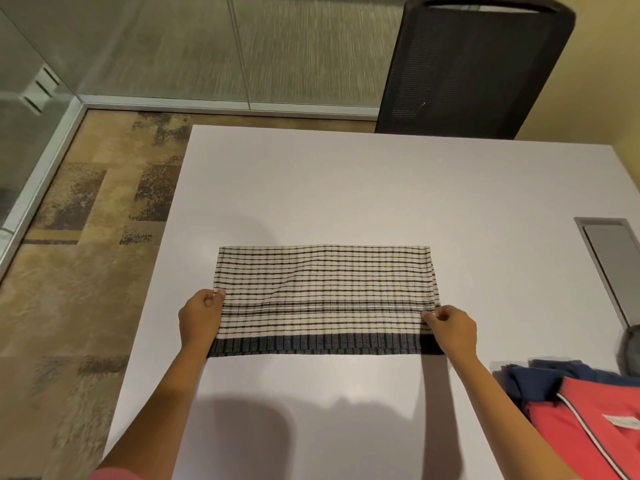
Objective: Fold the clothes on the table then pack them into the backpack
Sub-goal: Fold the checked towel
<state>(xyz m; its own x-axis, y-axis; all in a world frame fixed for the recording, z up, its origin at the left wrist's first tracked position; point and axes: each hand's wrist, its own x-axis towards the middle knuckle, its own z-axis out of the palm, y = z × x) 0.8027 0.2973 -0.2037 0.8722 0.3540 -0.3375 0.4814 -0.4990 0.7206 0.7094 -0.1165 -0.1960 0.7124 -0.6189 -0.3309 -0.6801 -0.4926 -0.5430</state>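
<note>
my left hand (201, 315) pinches the left edge of the checked cloth (325, 292), and my right hand (452, 325) pinches its right edge, thumb and fingers curled onto the fabric on both sides. the cloth lies flat on the bench (346, 188), a long strip running from 9 to 3 o'clock right in front of me, dark band along the near edge.

what could go wrong, as i judge it: if i lift one side ahead of the other, the layers may slide apart and the edges won't line up, so the fold comes out skewed. the weave looks soft and limp, so it will likely sag in the middle when raised and could crease along the faint ripple already near its centre. pinching only the top layer would leave the lower one behind on the bench.

at about 4 o'clock a red garment (588, 431) lies over a navy garment (540, 379), close enough that a wide sweep of my right arm might drag them. a dark rounded thing (631, 351) shows at the 3 o'clock edge; i can't tell whether it is the backpack. a grey cable hatch (606, 265) sits in the bench just beyond it, and a black mesh chair (474, 71) stands at 1 o'clock. nothing lies between my hands and the cloth.
</note>
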